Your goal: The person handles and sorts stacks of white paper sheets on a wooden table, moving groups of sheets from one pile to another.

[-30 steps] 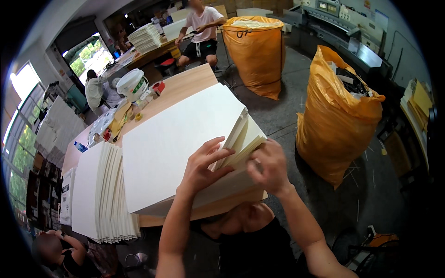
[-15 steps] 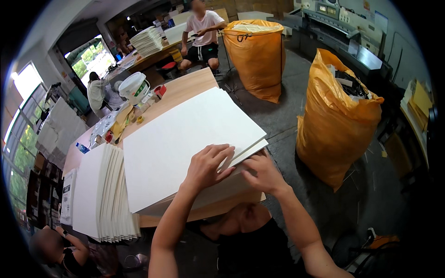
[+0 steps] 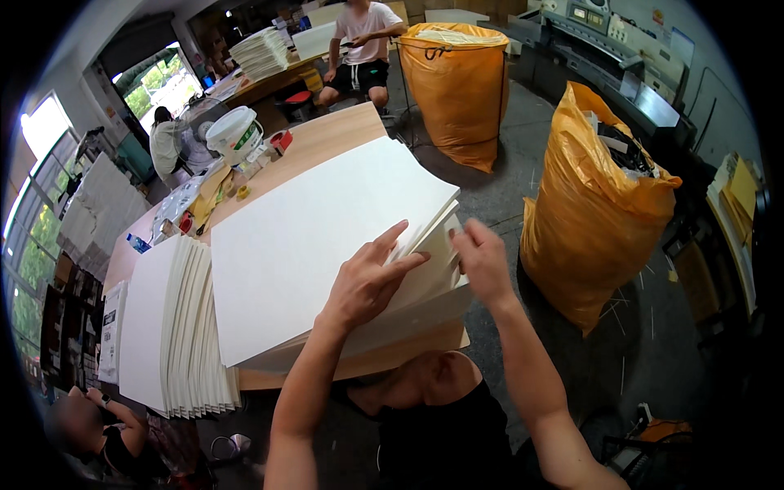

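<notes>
left hand (image 3: 359,284) on white sheet stack (image 3: 302,245), grip spread; right hand (image 3: 483,260) at stack's right corner, grip curled, hold unclear.

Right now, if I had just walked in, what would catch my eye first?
Probably the nearer orange sack, bulky and open-topped to the right of the table, with another orange sack farther back. Next, the large stack of white sheets on the table, with the left hand and right hand at its near right corner.
</notes>
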{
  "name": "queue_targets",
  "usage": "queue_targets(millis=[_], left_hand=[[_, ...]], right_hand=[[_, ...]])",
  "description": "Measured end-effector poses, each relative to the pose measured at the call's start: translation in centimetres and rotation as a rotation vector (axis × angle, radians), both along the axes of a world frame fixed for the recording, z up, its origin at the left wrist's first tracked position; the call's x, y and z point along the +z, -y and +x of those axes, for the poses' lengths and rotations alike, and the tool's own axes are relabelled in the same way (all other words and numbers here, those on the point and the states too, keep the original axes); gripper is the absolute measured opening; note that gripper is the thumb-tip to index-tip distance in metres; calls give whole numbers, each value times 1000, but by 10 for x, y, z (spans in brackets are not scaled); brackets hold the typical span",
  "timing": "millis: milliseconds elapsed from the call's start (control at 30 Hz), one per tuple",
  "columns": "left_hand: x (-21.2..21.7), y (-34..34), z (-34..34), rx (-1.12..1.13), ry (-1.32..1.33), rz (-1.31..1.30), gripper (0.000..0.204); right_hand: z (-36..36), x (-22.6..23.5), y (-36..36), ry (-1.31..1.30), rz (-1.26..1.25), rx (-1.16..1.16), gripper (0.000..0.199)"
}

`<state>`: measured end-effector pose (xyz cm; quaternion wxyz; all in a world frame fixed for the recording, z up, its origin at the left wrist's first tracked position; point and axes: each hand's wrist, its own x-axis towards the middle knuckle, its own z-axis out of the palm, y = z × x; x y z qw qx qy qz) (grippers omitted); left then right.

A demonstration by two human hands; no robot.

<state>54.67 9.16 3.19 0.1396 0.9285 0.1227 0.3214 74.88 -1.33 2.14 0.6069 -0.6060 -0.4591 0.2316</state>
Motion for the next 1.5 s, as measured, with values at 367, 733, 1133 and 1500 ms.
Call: queue_targets(millis=[367, 733, 1133, 1500], left_hand=[[7, -2, -4, -31, 9, -86, 48], [7, -3, -3, -64, 23, -186, 49], [1, -5, -2, -31, -1, -69, 33], [3, -4, -2, -52, 24, -90, 54]], right_hand=[[8, 10, -3, -575, -42, 204, 32], [13, 9, -1, -514, -59, 217, 36], [11, 4, -8, -496, -17, 225, 34], [12, 1, -2, -587, 1, 244, 35]])
